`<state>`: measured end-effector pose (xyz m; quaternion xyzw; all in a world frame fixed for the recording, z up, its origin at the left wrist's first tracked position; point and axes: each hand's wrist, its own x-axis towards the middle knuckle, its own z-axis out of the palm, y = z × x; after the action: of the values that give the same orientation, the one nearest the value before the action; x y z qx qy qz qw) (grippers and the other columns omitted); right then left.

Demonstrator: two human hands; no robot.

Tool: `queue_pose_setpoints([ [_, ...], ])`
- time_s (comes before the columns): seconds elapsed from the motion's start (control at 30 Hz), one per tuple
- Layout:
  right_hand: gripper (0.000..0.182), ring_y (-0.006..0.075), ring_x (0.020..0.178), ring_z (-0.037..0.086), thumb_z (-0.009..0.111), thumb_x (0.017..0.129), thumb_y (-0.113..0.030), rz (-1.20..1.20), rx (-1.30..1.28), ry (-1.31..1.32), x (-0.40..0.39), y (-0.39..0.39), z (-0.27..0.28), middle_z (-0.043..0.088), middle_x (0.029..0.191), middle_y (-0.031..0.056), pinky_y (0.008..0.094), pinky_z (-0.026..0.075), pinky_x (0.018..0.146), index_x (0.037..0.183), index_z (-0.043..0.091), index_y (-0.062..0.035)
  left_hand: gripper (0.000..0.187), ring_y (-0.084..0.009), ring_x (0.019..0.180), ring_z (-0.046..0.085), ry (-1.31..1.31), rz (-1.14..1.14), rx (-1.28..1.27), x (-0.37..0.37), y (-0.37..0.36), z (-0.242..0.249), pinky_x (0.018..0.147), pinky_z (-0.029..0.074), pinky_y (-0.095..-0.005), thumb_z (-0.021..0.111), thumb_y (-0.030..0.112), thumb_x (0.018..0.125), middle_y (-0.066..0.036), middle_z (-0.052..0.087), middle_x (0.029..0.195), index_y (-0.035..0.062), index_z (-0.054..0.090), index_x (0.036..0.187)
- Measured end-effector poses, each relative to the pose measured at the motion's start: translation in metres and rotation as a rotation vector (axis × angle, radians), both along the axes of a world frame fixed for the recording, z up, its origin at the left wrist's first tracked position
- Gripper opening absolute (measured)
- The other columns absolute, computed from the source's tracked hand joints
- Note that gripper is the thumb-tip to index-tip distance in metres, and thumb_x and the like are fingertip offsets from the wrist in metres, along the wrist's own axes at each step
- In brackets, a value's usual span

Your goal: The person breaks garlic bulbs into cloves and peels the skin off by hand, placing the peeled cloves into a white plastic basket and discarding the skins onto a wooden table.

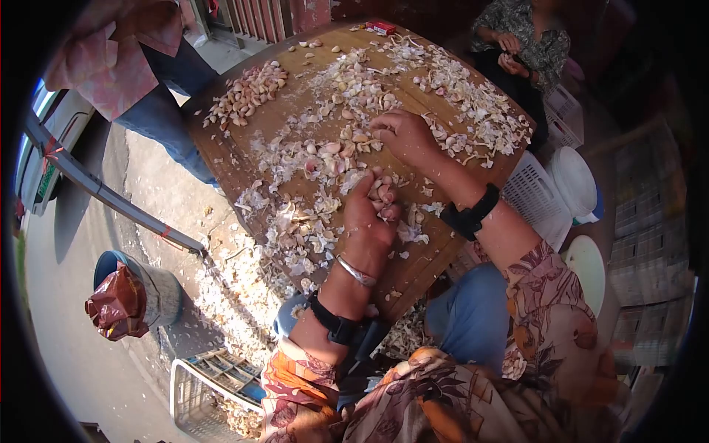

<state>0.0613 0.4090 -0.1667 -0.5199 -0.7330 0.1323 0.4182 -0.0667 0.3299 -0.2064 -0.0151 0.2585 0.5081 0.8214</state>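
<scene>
Low over the near part of the wooden table [436, 258], my left hand [368, 221] is cupped with its fingers curled round several garlic cloves [383, 193]. My right hand [408, 136] is just beyond it, fingers bent and drawn together at the edge of a pile of loose cloves and skins [343, 148]. Whatever those fingertips may hold is hidden. Papery garlic skins [295, 229] lie scattered to the left of my left hand. At the table's far left is a heap of separated cloves [247, 92].
Another person [528, 44] sits at the far right; someone in jeans [151, 103] stands at the left. A bucket with a brown bag [159, 295] and a crate [185, 402] stand at lower left. White baskets [533, 192] and a pale tub [572, 177] are right. A red packet [380, 28] lies far back.
</scene>
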Motion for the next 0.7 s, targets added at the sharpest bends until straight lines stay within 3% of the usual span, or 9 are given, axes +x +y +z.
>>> queue_pose_setpoints([
  [0.17, 0.022, 0.0381, 0.086, 0.059, 0.06, 0.071, -0.007, 0.079, -0.191, -0.729, -0.028, 0.061, -0.019, 0.06, 0.09, 0.0201, 0.0416, 0.049, 0.074, 0.093, 0.065, -0.0038, 0.011, -0.0121, 0.049, 0.046, 0.035, 0.063, -0.002, -0.011, 0.01, 0.013, 0.034, 0.029, -0.0207, 0.05, 0.02, 0.091, -0.005, 0.057, 0.075, 0.011, 0.053, 0.096],
  [0.23, 0.028, 0.0336, 0.079, 0.061, 0.062, 0.07, -0.008, 0.079, -0.184, -0.775, -0.024, 0.065, -0.021, 0.06, 0.084, 0.0185, 0.0408, 0.049, 0.07, 0.098, 0.065, -0.006, 0.011, -0.0114, 0.049, 0.045, 0.021, 0.063, 0.022, -0.015, 0.012, 0.014, 0.035, 0.03, -0.0206, 0.049, 0.02, 0.091, -0.004, 0.056, 0.075, 0.0108, 0.052, 0.096],
  [0.3, 0.03, 0.02, 0.071, 0.061, 0.065, 0.072, -0.01, 0.077, -0.303, -0.236, -0.011, 0.06, -0.02, 0.059, 0.075, 0.0116, 0.035, 0.05, 0.061, 0.101, 0.064, -0.005, 0.015, -0.0099, 0.049, 0.046, 0.037, 0.082, 0.081, -0.017, 0.011, 0.013, 0.038, 0.03, -0.0206, 0.051, 0.022, 0.091, -0.002, 0.057, 0.074, 0.0093, 0.053, 0.098],
  [0.33, 0.026, 0.0079, 0.064, 0.056, 0.066, 0.078, -0.012, 0.08, -0.622, 0.196, -0.008, 0.047, -0.004, 0.057, 0.071, 0.0029, 0.0244, 0.047, 0.051, 0.102, 0.064, -0.0038, 0.015, -0.0099, 0.049, 0.046, 0.032, 0.075, 0.083, -0.018, 0.011, 0.012, 0.038, 0.03, -0.0206, 0.051, 0.022, 0.091, -0.002, 0.057, 0.074, 0.0093, 0.053, 0.098],
  [0.37, 0.026, 0.0079, 0.064, 0.056, 0.066, 0.078, -0.012, 0.072, -0.619, 0.188, -0.005, 0.032, 0.006, 0.057, 0.071, 0.0029, 0.0244, 0.047, 0.051, 0.102, 0.064, -0.0038, 0.015, -0.0096, 0.049, 0.046, 0.014, 0.088, 0.085, -0.02, 0.012, 0.009, 0.037, 0.03, -0.0205, 0.05, 0.022, 0.091, -0.002, 0.056, 0.074, 0.0094, 0.053, 0.098],
  [0.5, 0.024, 0.0081, 0.052, 0.051, 0.065, 0.084, -0.017, 0.488, -0.683, 0.887, -0.013, -0.057, 0.057, 0.055, 0.065, 0.0017, 0.0183, 0.043, 0.048, 0.098, 0.06, 0.0027, 0.015, -0.0089, 0.049, 0.045, -0.028, 0.109, 0.071, -0.019, 0.009, 0.013, 0.037, 0.03, -0.0201, 0.05, 0.023, 0.092, -0.001, 0.054, 0.074, 0.0096, 0.052, 0.097],
  [0.57, 0.026, 0.009, 0.052, 0.052, 0.068, 0.082, -0.018, 0.928, -0.597, 1.046, -0.034, -0.104, 0.084, 0.056, 0.071, 0.0041, 0.0178, 0.043, 0.048, 0.094, 0.061, 0.0034, 0.013, -0.0091, 0.048, 0.044, -0.094, 0.11, 0.173, -0.011, 0.012, 0.0, 0.036, 0.03, -0.0203, 0.05, 0.022, 0.092, -0.002, 0.054, 0.071, 0.0093, 0.053, 0.095],
  [0.67, 0.017, 0.0151, 0.075, 0.06, 0.073, 0.075, -0.011, 1.509, -0.539, 0.987, -0.066, -0.15, 0.13, 0.06, 0.078, 0.0076, 0.0279, 0.046, 0.066, 0.084, 0.064, 0.0005, 0.011, -0.0123, 0.053, 0.052, -0.04, 0.039, 0.102, -0.011, 0.005, 0.006, 0.036, 0.034, -0.0226, 0.051, 0.021, 0.091, -0.005, 0.058, 0.075, 0.0102, 0.053, 0.094],
  [0.7, 0.02, 0.018, 0.072, 0.061, 0.069, 0.08, -0.01, 1.719, -0.242, 1.269, -0.101, -0.158, 0.117, 0.06, 0.081, 0.0125, 0.0268, 0.048, 0.061, 0.088, 0.064, 0.0067, 0.011, -0.0123, 0.053, 0.052, -0.043, 0.045, 0.107, -0.011, 0.004, 0.004, 0.036, 0.034, -0.0226, 0.051, 0.021, 0.091, -0.005, 0.058, 0.075, 0.0102, 0.053, 0.094],
])
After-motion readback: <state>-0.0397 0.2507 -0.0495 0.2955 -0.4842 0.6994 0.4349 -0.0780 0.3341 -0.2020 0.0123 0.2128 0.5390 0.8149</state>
